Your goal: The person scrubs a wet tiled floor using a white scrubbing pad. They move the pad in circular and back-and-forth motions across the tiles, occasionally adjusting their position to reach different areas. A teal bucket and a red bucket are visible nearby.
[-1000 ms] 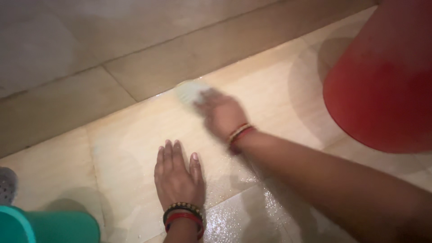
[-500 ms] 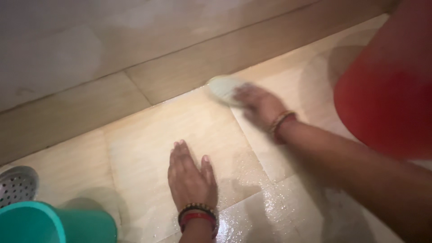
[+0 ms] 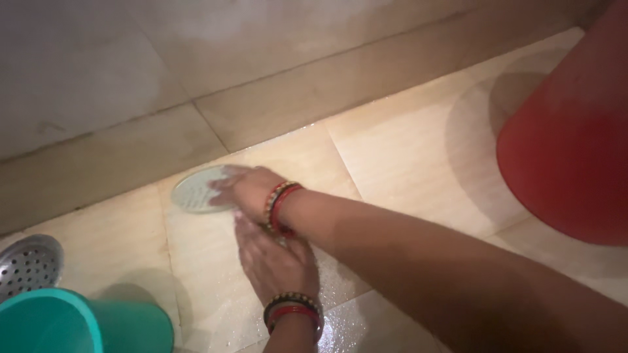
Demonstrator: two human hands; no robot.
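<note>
Scrubbing of a tiled floor, seen from above. The pale green scrub pad [image 3: 195, 191] lies flat on a beige floor tile [image 3: 405, 157], near the foot of the wall [image 3: 196, 78] and just left of a grout line. The right hand [image 3: 245, 189] presses on its right edge, fingers bent down and clamped on the pad; motion blur hides their exact spread. The right forearm crosses over the left hand [image 3: 278, 261], which rests palm-down on the tile just below, fingers straight and close together, holding nothing. Both wrists carry bangles. The tiles near the person [image 3: 353, 327] glisten with water and fine suds, so that patch looks already scrubbed; the tile to the left of the pad [image 3: 98, 229] and those toward the red bucket [image 3: 569, 144] look duller and drier, and by this evidence are yet to be worked. A metal drain cover [image 3: 27, 263] sits at the left edge, just above a teal bucket [image 3: 78, 327]; both stand apart from the pad.
</note>
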